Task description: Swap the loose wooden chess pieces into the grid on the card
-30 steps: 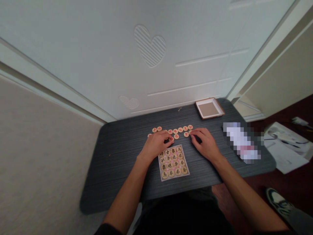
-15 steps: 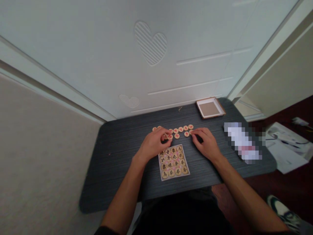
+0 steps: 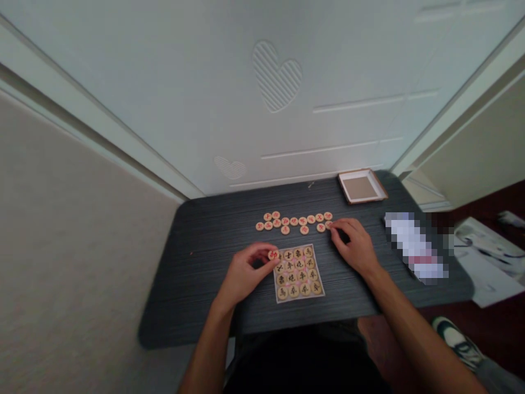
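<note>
- Left hand (image 3: 246,271) is closed in a pinch on one red-marked xiangqi piece (image 3: 273,254), face up between thumb and fingertips.
- That piece sits right at the far-left corner of the paper sheet (image 3: 301,299), touching or just over its edge (can't tell which).
- The sheet lies mid-bench, packed with a four-by-four grid of black-marked pieces (image 3: 296,270).
- Beyond the sheet's far edge there's a loose row of red-marked pieces (image 3: 294,221) lying flat on the dark bench (image 3: 205,284).
- Right hand (image 3: 356,250) lies palm-down off the sheet's far-right corner, fingers bent, tips on the end piece (image 3: 329,224) of that row. I can't tell whether it's actually gripping it.
- So the left hand is the one nearer the sheet, and the right is nearer the row.
- A shallow box lid (image 3: 362,187) sits well beyond the sheet to the right, near the door (image 3: 276,76).
</note>
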`<state>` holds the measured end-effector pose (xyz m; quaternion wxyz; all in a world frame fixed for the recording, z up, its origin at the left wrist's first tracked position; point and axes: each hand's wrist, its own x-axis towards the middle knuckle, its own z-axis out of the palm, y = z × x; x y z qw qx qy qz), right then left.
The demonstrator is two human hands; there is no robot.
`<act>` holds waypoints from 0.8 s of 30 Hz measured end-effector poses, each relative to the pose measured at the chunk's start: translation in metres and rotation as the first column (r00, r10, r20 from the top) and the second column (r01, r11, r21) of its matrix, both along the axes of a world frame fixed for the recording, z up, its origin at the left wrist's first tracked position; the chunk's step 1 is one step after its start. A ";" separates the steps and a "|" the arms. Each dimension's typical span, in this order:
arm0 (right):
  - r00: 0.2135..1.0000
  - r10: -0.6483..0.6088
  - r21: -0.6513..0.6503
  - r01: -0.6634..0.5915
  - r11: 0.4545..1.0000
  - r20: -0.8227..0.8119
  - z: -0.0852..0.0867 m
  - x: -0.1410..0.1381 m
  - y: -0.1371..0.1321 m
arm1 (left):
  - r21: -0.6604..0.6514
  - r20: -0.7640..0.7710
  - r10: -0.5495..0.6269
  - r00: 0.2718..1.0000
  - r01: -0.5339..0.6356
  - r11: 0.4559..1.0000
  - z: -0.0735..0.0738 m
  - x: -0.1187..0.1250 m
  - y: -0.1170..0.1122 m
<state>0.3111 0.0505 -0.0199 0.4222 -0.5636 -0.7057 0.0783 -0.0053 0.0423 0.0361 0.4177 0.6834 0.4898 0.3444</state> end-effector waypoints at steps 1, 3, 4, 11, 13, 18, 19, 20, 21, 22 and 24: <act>1.000 -0.001 -0.001 0.001 1.000 0.002 0.000 0.000 0.000 | -0.029 0.021 0.015 1.000 -0.015 0.999 -0.003 0.001 -0.004; 1.000 -0.001 -0.001 0.001 1.000 0.006 0.001 -0.001 -0.001 | -0.080 0.069 0.038 0.997 -0.032 0.996 -0.008 0.004 -0.010; 1.000 -0.001 0.002 0.001 1.000 0.009 0.001 0.000 -0.001 | -0.105 0.098 0.045 0.994 -0.035 0.994 -0.009 0.006 -0.013; 1.000 -0.017 0.034 0.016 0.999 0.024 0.005 -0.001 -0.002 | -0.163 0.222 0.052 0.974 -0.016 0.987 -0.020 0.015 -0.022; 0.999 -0.034 0.047 0.033 0.998 0.020 0.010 -0.006 -0.006 | -0.153 0.219 0.052 0.974 -0.018 0.988 -0.021 0.014 -0.023; 0.994 0.093 0.027 -0.092 0.995 -0.055 0.032 -0.040 -0.032 | -0.155 0.207 0.040 0.977 -0.008 0.988 -0.016 0.016 -0.026; 0.986 0.144 0.012 -0.144 0.990 -0.081 0.037 -0.050 -0.038 | -0.160 0.207 0.034 0.978 0.000 0.987 -0.013 0.017 -0.027; 0.974 0.199 0.001 -0.200 0.980 -0.111 0.041 -0.060 -0.042 | -0.165 0.209 0.028 0.978 0.007 0.986 -0.010 0.019 -0.027; 0.960 0.244 -0.008 -0.248 0.969 -0.139 0.044 -0.069 -0.046 | -0.166 0.212 0.022 0.977 0.014 0.986 -0.008 0.020 -0.027; 0.947 0.276 -0.015 -0.283 0.959 -0.164 0.047 -0.077 -0.049 | -0.163 0.217 0.018 0.976 0.018 0.986 -0.005 0.022 -0.027; 0.926 0.314 -0.037 -0.328 0.944 -0.209 0.051 -0.090 -0.051 | -0.147 0.230 0.020 0.973 0.014 0.989 -0.003 0.025 -0.027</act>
